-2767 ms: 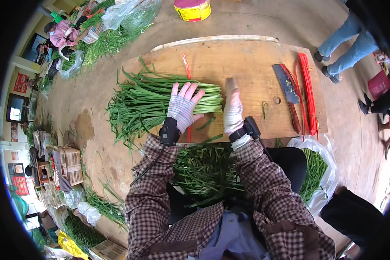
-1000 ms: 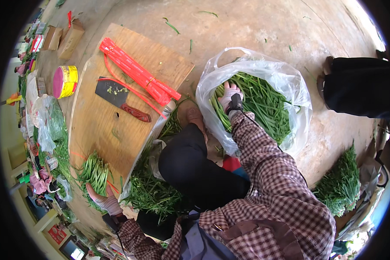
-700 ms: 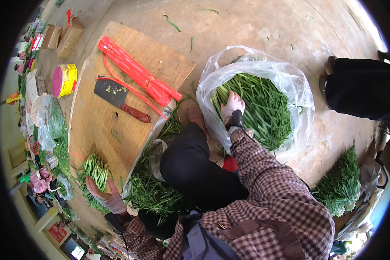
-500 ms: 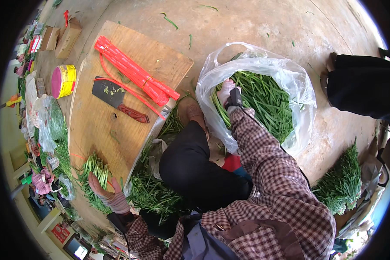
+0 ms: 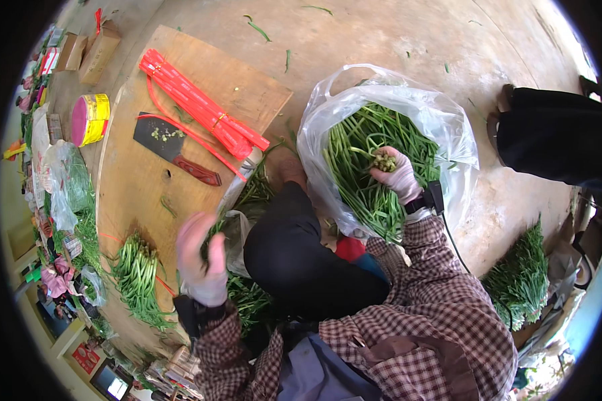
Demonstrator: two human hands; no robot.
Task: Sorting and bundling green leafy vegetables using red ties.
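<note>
My right hand (image 5: 403, 179), in a light glove, is closed round the ends of some long green stalks (image 5: 384, 161). It is over a clear plastic bag (image 5: 453, 120) filled with more long green leafy stalks (image 5: 354, 137). My left hand (image 5: 204, 267) is smeared by motion, its fingers spread and nothing seen in it. It hovers by the near edge of the wooden board (image 5: 137, 207). On the board's near left corner lies a bunch of green stalks (image 5: 137, 271) with a red strip under it.
A cleaver (image 5: 174, 148) and a bundle of red strips (image 5: 197, 103) lie on the board. A yellow and pink roll (image 5: 91, 120) stands left of it. A person's dark-trousered leg (image 5: 548, 137) is at the right, above a heap of greens (image 5: 520, 277).
My left hand has left the bunch on the board and moved right, its fingers spread. My right hand has drawn back toward me from the bag's far left side, lifting stalk ends.
</note>
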